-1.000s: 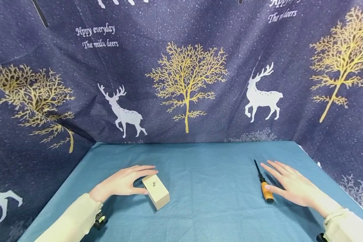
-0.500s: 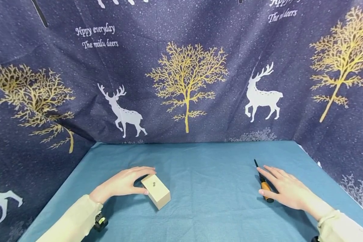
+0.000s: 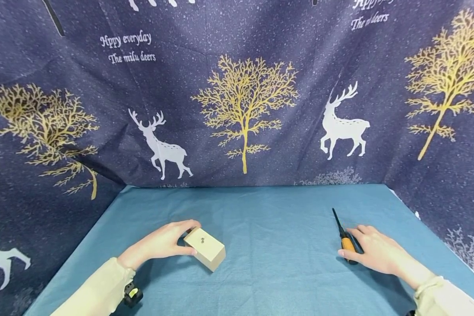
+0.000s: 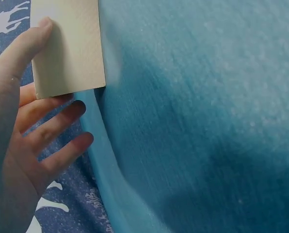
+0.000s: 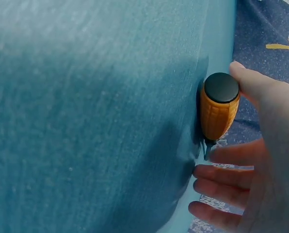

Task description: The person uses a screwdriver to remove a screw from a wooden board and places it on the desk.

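My left hand (image 3: 166, 240) holds a pale wooden block (image 3: 206, 248) by its far-left end, thumb on the near side and fingers at the back. A small metal screw (image 3: 202, 240) stands in the block's top. In the left wrist view the thumb lies on the block's face (image 4: 76, 53), while the lower fingers are loose. On the right, a screwdriver (image 3: 347, 246) with an orange handle and black shaft lies on the cloth. My right hand (image 3: 379, 250) is around its handle, thumb over it and fingers loosely bent at the far side; a gap shows between palm and handle.
A blue cloth (image 3: 276, 245) covers the table. Behind and beside it hangs a dark blue curtain (image 3: 260, 39) printed with deer and trees. A small black device (image 3: 132, 295) is worn at the left wrist.
My right hand has moved left over the screwdriver handle and its fingers have bent. The left fingers have drawn in round the block, which has turned slightly and shifted right.
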`<state>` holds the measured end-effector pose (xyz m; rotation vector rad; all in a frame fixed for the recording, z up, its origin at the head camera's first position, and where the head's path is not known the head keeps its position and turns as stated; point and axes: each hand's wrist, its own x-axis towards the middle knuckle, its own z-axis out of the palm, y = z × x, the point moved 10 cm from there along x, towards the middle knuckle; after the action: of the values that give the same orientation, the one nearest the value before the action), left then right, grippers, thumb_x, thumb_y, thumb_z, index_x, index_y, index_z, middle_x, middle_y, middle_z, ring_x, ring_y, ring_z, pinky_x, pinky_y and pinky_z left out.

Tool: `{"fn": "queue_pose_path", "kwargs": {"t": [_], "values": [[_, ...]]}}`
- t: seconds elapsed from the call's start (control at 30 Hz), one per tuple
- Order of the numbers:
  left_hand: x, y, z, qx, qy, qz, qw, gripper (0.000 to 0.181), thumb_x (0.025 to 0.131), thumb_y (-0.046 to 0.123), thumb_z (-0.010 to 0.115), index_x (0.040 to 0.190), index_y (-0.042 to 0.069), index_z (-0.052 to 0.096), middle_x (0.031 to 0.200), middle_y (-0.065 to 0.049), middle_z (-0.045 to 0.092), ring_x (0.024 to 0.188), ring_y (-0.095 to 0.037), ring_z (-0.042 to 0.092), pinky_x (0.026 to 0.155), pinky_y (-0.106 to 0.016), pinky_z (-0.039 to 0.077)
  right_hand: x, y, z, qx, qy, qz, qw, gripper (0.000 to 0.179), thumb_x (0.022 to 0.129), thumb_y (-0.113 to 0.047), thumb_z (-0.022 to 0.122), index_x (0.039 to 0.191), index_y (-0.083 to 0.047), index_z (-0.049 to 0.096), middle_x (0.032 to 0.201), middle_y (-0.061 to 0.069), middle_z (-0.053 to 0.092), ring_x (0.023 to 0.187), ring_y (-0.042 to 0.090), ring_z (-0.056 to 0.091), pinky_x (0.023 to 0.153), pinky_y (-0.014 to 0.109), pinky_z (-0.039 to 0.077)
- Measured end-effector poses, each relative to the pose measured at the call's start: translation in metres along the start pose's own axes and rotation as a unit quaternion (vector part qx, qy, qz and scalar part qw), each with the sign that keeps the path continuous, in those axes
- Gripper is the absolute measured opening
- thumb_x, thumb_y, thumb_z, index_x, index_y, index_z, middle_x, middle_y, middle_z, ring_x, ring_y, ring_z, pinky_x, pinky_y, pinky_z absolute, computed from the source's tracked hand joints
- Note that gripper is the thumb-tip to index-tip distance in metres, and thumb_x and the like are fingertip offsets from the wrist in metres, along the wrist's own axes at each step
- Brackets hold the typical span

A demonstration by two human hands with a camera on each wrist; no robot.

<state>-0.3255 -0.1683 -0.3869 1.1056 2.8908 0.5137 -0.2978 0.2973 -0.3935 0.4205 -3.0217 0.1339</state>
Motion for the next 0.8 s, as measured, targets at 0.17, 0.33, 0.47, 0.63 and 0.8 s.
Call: {"fn": "queue_pose_path", "kwargs": {"t": [0.17, 0.33, 0.47, 0.63, 0.8], "values": [[0.000, -0.001, 0.002, -0.006, 0.004, 0.001, 1.0000, 0.066, 0.085, 0.057, 0.070, 0.133, 0.014, 0.056, 0.123, 0.005, 0.065, 0.109, -0.012, 0.063, 0.089, -0.036, 0.054, 0.000, -0.003, -0.001, -0.001, -0.003, -0.006, 1.0000, 0.075, 0.081, -0.073, 0.061, 0.119, -0.009, 0.067, 0.121, 0.017, 0.063, 0.112, 0.041, 0.059, 0.080, 0.057, 0.052], [0.000, 0.000, 0.002, -0.014, 0.010, 0.000, 0.9999, 0.065, 0.084, 0.056, 0.071, 0.132, 0.014, 0.056, 0.121, 0.004, 0.066, 0.104, -0.010, 0.063, 0.085, -0.034, 0.054, 0.000, -0.010, -0.002, 0.004, -0.003, -0.031, 0.9995, 0.058, 0.080, -0.065, 0.069, 0.114, -0.017, 0.068, 0.103, 0.001, 0.062, 0.095, 0.021, 0.060, 0.067, 0.038, 0.049], [-0.001, 0.002, 0.002, -0.029, 0.013, -0.007, 0.9995, 0.065, 0.084, 0.054, 0.072, 0.132, 0.013, 0.057, 0.121, 0.003, 0.066, 0.101, -0.009, 0.063, 0.082, -0.031, 0.053, 0.000, -0.012, -0.001, 0.017, -0.009, -0.041, 0.9990, 0.050, 0.080, -0.056, 0.073, 0.114, -0.020, 0.066, 0.091, -0.008, 0.055, 0.081, 0.007, 0.050, 0.060, 0.027, 0.039], [0.000, 0.007, 0.005, -0.047, 0.022, -0.013, 0.9985, 0.063, 0.085, 0.052, 0.072, 0.132, 0.013, 0.056, 0.120, 0.003, 0.065, 0.100, -0.008, 0.061, 0.082, -0.029, 0.053, -0.001, -0.013, 0.001, 0.032, -0.010, -0.046, 0.9984, 0.047, 0.080, -0.049, 0.076, 0.116, -0.020, 0.065, 0.085, -0.012, 0.050, 0.075, 0.001, 0.042, 0.057, 0.022, 0.033], [0.001, 0.011, 0.006, -0.036, 0.032, -0.030, 0.9984, 0.065, 0.084, 0.056, 0.072, 0.130, 0.014, 0.056, 0.120, 0.003, 0.064, 0.099, -0.009, 0.061, 0.079, -0.029, 0.053, 0.000, -0.018, 0.002, 0.053, -0.013, -0.057, 0.9969, 0.045, 0.082, -0.040, 0.078, 0.117, -0.015, 0.065, 0.077, -0.013, 0.048, 0.065, -0.003, 0.038, 0.055, 0.021, 0.032]]}}
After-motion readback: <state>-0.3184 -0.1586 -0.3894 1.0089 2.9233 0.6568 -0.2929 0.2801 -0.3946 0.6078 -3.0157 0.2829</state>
